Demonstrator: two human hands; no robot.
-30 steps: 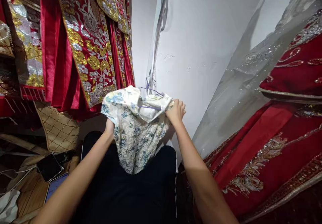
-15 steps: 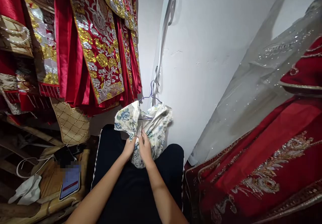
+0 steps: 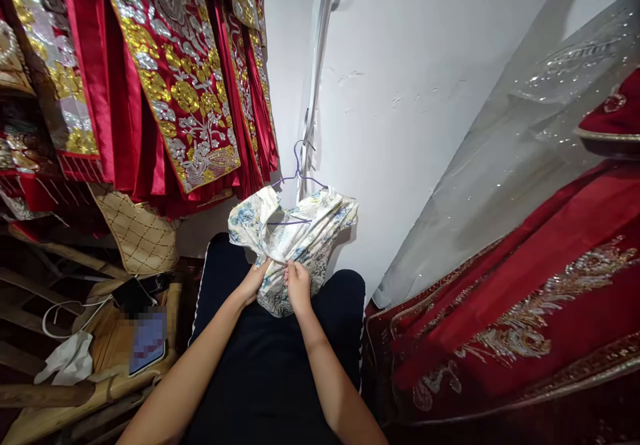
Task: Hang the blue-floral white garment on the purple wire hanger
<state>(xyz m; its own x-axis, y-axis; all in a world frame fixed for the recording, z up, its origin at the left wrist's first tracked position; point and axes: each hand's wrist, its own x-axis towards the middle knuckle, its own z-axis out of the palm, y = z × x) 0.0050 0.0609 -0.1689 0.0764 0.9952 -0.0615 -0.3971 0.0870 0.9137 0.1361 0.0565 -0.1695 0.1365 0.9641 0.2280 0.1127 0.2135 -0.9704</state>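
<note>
A small cream garment with a blue flower print (image 3: 293, 238) sits on a thin purple wire hanger (image 3: 298, 179) above my lap. My left hand (image 3: 255, 280) pinches the cloth at its middle, fingers closed. My right hand (image 3: 299, 285) grips the same spot from the other side, also closed on the fabric. Both hands nearly touch each other. The garment's lower part bunches between them over my black trousers (image 3: 270, 371).
Red robes with gold and silver embroidery (image 3: 170, 78) hang at the upper left. A red embroidered dress under clear plastic (image 3: 525, 285) fills the right. A white wall (image 3: 400, 98) stands ahead. A phone (image 3: 148, 338), cables and a quilted bag (image 3: 137, 238) lie on a bamboo seat at left.
My hands came down from the garment's shoulders to its middle and now pinch the cloth together. The hanger and garment have risen slightly in the view.
</note>
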